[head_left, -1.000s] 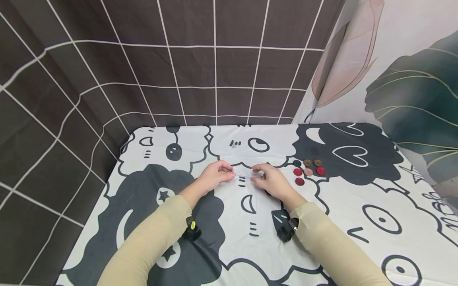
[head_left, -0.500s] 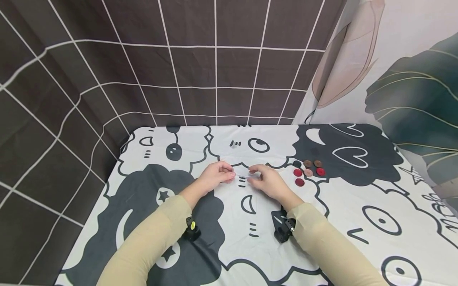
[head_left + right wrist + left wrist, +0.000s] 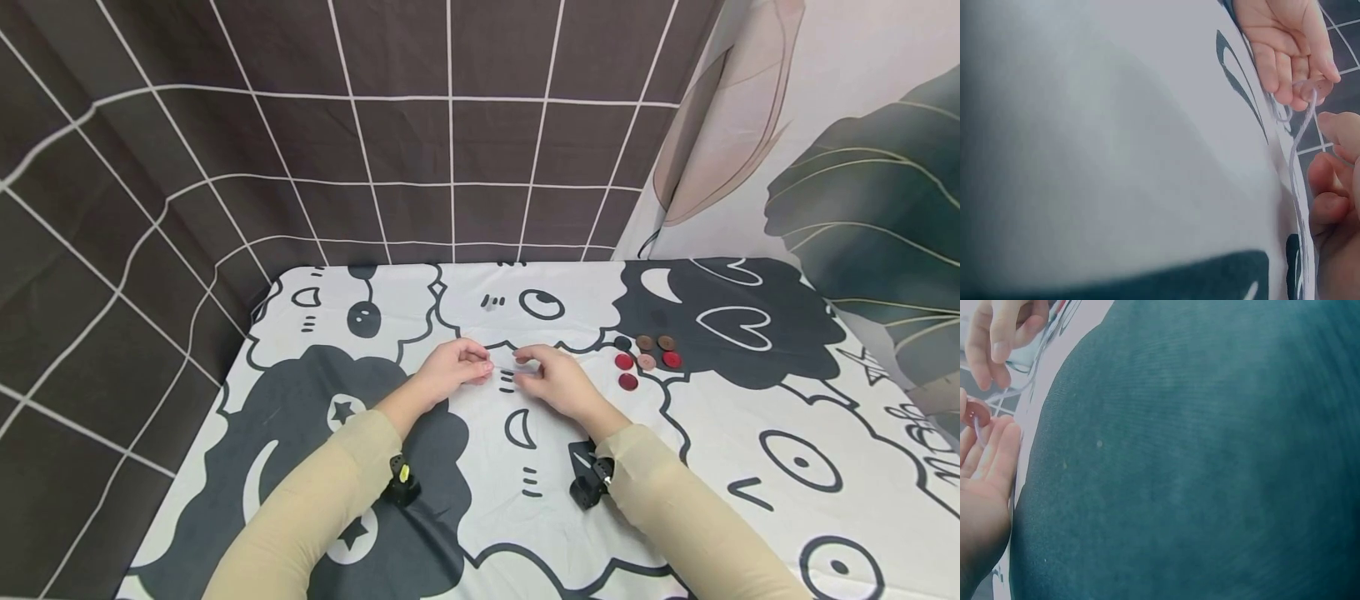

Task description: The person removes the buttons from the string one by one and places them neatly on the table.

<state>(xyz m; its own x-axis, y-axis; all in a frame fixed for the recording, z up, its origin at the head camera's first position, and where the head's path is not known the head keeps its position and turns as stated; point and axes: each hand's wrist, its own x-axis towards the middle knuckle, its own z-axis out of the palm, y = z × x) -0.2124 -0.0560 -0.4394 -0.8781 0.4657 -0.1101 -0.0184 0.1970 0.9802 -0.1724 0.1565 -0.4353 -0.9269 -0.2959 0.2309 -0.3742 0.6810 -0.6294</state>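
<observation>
In the head view my left hand (image 3: 452, 367) is over the middle of the cloth, thumb against fingers. It pinches a small round pinkish button (image 3: 1317, 90), clearest in the right wrist view. A thin pale cord (image 3: 1302, 140) passes at the button and trails downward in that view; a loop of it shows beside the left fingers. Facing the left hand is my right hand (image 3: 561, 379), its thumb and forefinger apart. The cord runs close by the right fingers (image 3: 1001, 350), and I see no grip on it.
Several loose buttons, among them a red one (image 3: 627, 382), a brown one (image 3: 665, 342) and a black one (image 3: 622, 342), lie right of my right hand. The patterned cloth (image 3: 540, 525) covers the table. Behind it hangs a dark gridded curtain (image 3: 495, 142).
My right hand has shifted slightly left, toward the left hand, and the pale cord between them is less visible. The left hand has stayed in place.
</observation>
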